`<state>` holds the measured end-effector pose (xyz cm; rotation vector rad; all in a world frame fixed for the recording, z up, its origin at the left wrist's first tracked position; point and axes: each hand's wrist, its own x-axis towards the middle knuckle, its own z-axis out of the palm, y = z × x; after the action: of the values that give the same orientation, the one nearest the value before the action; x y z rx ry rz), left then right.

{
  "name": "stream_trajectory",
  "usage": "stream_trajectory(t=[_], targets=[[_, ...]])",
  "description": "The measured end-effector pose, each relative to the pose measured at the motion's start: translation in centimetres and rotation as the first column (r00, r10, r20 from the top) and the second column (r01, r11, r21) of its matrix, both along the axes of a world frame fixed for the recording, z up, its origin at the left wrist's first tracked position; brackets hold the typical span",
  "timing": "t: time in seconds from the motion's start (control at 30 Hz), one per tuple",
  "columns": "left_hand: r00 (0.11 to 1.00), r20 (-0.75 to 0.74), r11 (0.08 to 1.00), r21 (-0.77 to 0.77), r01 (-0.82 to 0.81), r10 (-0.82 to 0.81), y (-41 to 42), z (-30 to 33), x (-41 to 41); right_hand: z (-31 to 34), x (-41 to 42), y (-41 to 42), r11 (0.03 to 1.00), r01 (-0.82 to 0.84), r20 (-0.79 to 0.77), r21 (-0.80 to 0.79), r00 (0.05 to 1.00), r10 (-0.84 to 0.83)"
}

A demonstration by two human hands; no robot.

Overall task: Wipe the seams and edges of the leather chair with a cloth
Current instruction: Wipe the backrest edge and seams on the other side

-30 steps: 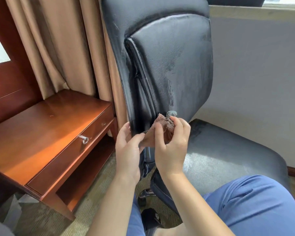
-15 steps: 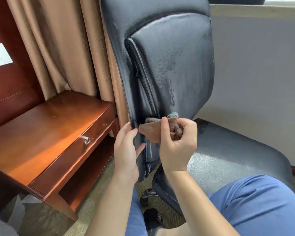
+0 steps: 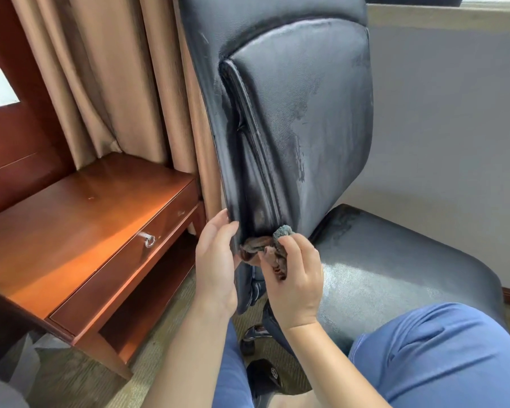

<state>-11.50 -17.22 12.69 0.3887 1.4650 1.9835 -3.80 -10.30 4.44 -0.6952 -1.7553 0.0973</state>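
Note:
A black leather chair (image 3: 292, 113) stands in front of me, its backrest upright with a raised padded panel and a stitched seam down the left side. The seat (image 3: 395, 260) stretches to the right. My right hand (image 3: 295, 278) grips a bunched brown and grey cloth (image 3: 262, 248) against the bottom of the backrest seam. My left hand (image 3: 215, 260) rests with straight fingers on the left edge of the backrest, steadying it beside the cloth.
A reddish wooden side table (image 3: 80, 231) with a drawer stands at the left. Tan curtains (image 3: 106, 78) hang behind it. A grey wall (image 3: 454, 128) runs behind the seat. My knee in blue trousers (image 3: 439, 357) rests against the seat's front. The chair's wheeled base (image 3: 265, 375) sits below.
My right hand has drawn the cloth in tighter and pressed it to the bottom of the seam. My left hand has let go of the cloth and lies against the backrest's edge.

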Motion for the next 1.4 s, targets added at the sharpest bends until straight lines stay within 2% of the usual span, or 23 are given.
stream_trajectory(t=[0.2, 0.3, 0.37, 0.47, 0.57, 0.67, 0.77, 0.87, 1.03, 1.1, 1.27, 1.4], targets=[[0.999, 0.039, 1.000, 0.009, -0.024, 0.024, 0.0, 0.0, -0.1, 6.1, -1.3, 0.7, 0.984, -0.162, -0.212, 0.070, 0.962, 0.174], [0.997, 0.075, 0.999, 0.026, -0.031, 0.029, 0.1, 0.0, -0.3, 9.5, -2.8, 1.2, 0.977, -0.163, -0.238, 0.141, 0.952, 0.193], [0.997, 0.078, 0.999, 0.020, -0.030, 0.028, 0.1, 0.0, -0.4, 10.2, -3.5, 1.8, 0.969, -0.126, -0.176, 0.210, 0.971, 0.165], [0.997, 0.078, 1.000, 0.005, -0.023, 0.023, 0.0, 0.0, -0.6, 8.4, -3.6, 2.2, 0.946, -0.060, 0.007, 0.318, 0.998, 0.061], [0.996, 0.087, 1.000, -0.001, -0.009, 0.009, -0.2, 0.2, -0.8, 4.9, -2.8, 1.9, 0.924, 0.015, 0.178, 0.381, 0.980, -0.089], [0.999, 0.046, 1.000, -0.012, 0.019, -0.018, -0.5, 0.3, -0.7, 2.3, -2.0, 1.4, 0.910, 0.052, 0.267, 0.411, 0.948, -0.175], [0.999, 0.036, 0.999, -0.013, 0.036, -0.035, -0.8, 0.4, -0.7, 2.5, -1.9, 1.6, 0.903, 0.080, 0.276, 0.421, 0.938, -0.211], [0.998, 0.051, 0.999, -0.006, 0.044, -0.044, -1.0, 0.4, -0.8, 4.7, -2.2, 1.9, 0.894, 0.025, 0.256, 0.448, 0.954, -0.155], [0.997, 0.075, 0.999, 0.007, 0.035, -0.035, -1.1, 0.3, -1.0, 11.7, -3.6, 2.5, 0.909, 0.107, -0.007, 0.404, 0.993, -0.114], [0.996, 0.090, 1.000, 0.003, 0.028, -0.028, -1.0, 0.4, -1.0, 13.3, -4.2, 3.0, 0.911, 0.119, -0.050, 0.395, 0.993, -0.108], [0.997, 0.061, 0.999, -0.003, 0.046, -0.046, -1.1, 0.7, -0.9, 7.9, -3.2, 2.9, 0.872, 0.063, 0.119, 0.486, 0.983, -0.137], [0.997, 0.035, 0.997, -0.029, 0.076, -0.075, -1.1, 0.5, -0.8, 1.3, -1.0, 2.3, 0.837, 0.023, 0.317, 0.546, 0.920, -0.232]])
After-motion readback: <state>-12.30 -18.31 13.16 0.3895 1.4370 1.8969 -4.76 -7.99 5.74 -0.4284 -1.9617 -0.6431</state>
